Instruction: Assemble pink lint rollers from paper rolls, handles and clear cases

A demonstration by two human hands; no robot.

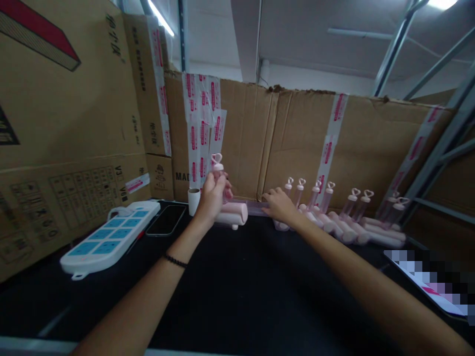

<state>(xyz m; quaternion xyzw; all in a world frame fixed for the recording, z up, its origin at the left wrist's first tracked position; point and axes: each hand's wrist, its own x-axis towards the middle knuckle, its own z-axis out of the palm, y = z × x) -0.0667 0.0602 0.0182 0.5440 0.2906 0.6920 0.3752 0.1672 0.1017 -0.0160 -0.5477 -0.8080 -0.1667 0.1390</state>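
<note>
My left hand (215, 193) is closed around a clear pinkish tube (218, 168), held upright, with a pale pink heart-shaped loop on its cap. Just below that hand lie pale pink cylinders (234, 213). My right hand (278, 203) reaches over the left end of a row of similar tubes, its fingers somewhat spread. Beside its fingertips is a low translucent pink piece (254, 207); whether they touch is unclear. Several heart-topped tubes (326, 195) stand along the back, with pink cylinders (345, 230) lying in front of them.
A white power strip (111, 242) and a dark phone (166, 220) lie at left on the black tabletop (237, 287). Near my left hand stands a white roll (193, 201). Taped cardboard walls (245, 133) enclose the back and left. A partly blurred-out flat device (430, 287) lies at right.
</note>
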